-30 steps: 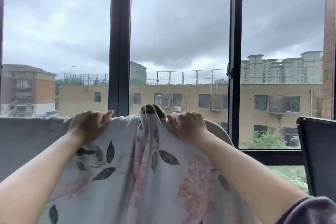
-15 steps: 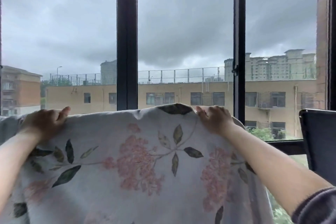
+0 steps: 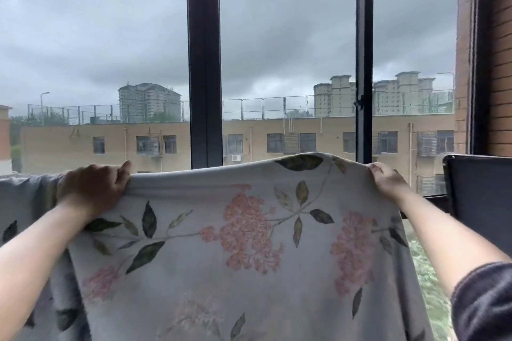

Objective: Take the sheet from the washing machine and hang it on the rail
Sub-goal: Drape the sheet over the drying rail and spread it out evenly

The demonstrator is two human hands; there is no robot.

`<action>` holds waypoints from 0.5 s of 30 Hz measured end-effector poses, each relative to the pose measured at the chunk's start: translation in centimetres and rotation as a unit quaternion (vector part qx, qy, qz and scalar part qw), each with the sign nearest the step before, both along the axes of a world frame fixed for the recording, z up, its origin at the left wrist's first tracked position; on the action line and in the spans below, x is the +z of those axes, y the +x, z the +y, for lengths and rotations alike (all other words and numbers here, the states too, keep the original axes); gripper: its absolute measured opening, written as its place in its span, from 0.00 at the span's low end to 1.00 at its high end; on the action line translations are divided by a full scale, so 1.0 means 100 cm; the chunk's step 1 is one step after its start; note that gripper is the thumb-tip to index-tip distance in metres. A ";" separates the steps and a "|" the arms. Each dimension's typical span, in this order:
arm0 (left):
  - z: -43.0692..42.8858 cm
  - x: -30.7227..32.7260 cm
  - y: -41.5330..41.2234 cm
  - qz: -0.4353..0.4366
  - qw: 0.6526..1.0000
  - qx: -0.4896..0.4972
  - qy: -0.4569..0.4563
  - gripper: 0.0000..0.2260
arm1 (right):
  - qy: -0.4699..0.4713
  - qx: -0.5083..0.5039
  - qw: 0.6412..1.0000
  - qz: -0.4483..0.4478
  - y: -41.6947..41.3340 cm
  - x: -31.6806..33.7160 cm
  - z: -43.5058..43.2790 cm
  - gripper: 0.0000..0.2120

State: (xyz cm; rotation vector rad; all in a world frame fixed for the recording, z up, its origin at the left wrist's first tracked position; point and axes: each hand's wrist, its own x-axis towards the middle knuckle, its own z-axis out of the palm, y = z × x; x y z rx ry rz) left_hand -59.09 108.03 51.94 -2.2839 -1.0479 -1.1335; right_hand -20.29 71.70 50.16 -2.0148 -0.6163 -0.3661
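**Sheet spread along its top edge, with a slide the main risk**

Sheet of pale grey cotton printed with pink blossom clusters and dark green leaves (image 3: 249, 243) hangs in front of the dark-framed window (image 3: 204, 63), its top edge held up in a shallow arch between the two hands. The rail itself is hidden under the cloth, so whether the fold truly sits over it cannot be told.

What could go wrong, as a judgement: if more of the wet cloth hangs on one side of the rail than the other, the heavier side may drag the whole sheet off once both hands let go. The arch in the middle suggests the edge is not lying flat there; letting go of it unevenly could leave a bunched ridge that dries slowly. On the left, the sheet meets or overlaps more grey fabric (image 3: 25, 202), and pulling further that way could crowd the two together. On the right, the edge lies near the black flat-backed panel (image 3: 482, 188), where a corner might snag.

The left hand (image 3: 92, 188) is curled shut over the top edge, fingers wrapped over the far side and thumb pointing up along the fold. The right hand (image 3: 386, 178) is more open, fingers (image 3: 376, 167) hooked over the edge near the sheet's right corner, pinching the cloth rather than gripping it in a fist. A dark fuzzy sleeve (image 3: 484, 304) shows on the right forearm.
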 end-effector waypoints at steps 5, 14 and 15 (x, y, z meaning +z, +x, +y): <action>-0.011 -0.005 0.018 -0.023 1.000 -0.014 0.007 0.25 | 0.053 -0.121 0.990 -0.053 0.011 -0.003 -0.020 0.09; -0.030 -0.001 0.051 -0.042 0.999 -0.014 -0.007 0.23 | -0.100 -0.173 0.974 -0.104 0.026 -0.025 -0.033 0.13; -0.036 0.000 0.058 -0.047 0.999 -0.018 -0.008 0.22 | -0.087 -0.173 0.977 -0.089 0.030 -0.024 -0.038 0.15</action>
